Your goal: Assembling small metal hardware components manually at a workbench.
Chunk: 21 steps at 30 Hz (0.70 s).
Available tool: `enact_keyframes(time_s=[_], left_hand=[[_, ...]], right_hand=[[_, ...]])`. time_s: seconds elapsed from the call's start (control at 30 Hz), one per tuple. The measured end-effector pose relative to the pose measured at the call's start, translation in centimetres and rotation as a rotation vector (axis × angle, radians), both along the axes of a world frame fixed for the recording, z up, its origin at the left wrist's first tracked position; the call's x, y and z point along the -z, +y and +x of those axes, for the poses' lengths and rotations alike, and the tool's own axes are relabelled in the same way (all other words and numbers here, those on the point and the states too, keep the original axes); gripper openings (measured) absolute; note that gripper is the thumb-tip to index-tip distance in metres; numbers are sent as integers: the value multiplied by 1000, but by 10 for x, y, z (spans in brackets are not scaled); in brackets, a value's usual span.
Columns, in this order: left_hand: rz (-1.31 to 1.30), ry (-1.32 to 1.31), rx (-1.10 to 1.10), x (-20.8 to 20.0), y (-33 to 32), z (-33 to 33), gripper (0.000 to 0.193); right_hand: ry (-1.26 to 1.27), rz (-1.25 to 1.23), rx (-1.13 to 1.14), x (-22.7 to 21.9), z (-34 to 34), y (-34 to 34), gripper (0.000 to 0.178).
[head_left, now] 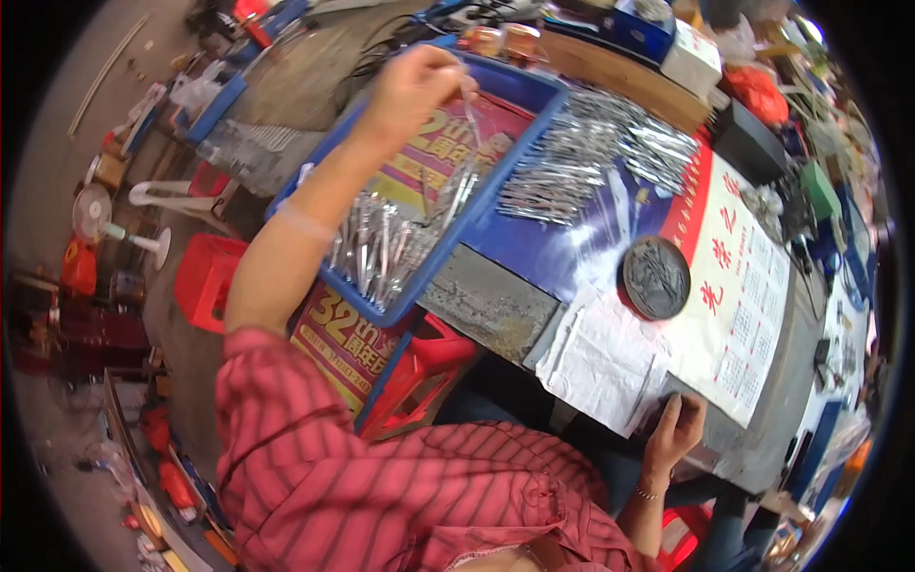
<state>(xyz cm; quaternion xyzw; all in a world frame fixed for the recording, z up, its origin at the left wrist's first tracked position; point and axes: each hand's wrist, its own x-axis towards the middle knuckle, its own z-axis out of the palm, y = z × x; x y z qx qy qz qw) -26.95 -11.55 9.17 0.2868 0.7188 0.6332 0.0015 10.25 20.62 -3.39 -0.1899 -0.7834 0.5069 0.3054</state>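
My left hand (416, 93) is raised over the far part of a blue plastic tray (446, 255), its fingers pinched on a slim silvery metal piece (473, 124) that hangs down. Many similar thin metal pieces (379, 246) lie heaped in the tray's near end, over a printed sheet. My right hand (679, 431) rests at the table's front edge with fingers curled, beside a crumpled white sheet (596, 367); what it holds, if anything, I cannot make out. Just beyond that sheet sits a round dark dish (656, 277).
Rows of silvery metal pieces (562, 162) are stacked right of the tray, before a wooden board (620, 78). A printed calendar sheet (739, 296) covers the table's right side. A dark box (750, 143) stands behind it. Red stools (424, 372) are below the table's edge.
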Motion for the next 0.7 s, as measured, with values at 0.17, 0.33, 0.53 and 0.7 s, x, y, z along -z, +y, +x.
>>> enact_keyframes(time_s=[0.17,0.33,0.53,0.7], left_hand=[[315,-370,218,-26,30,121,9],[425,-860,331,31,54,214,24],[601,-1114,431,83,84,264,19],[459,-1102,374,83,90,277,12]], right_hand=[[-210,359,-296,-60,-64,35,13],[-360,641,-481,-45,-148,59,24],[-425,821,-517,-28,-176,59,19],[-521,923,-498,-27,-177,59,13]])
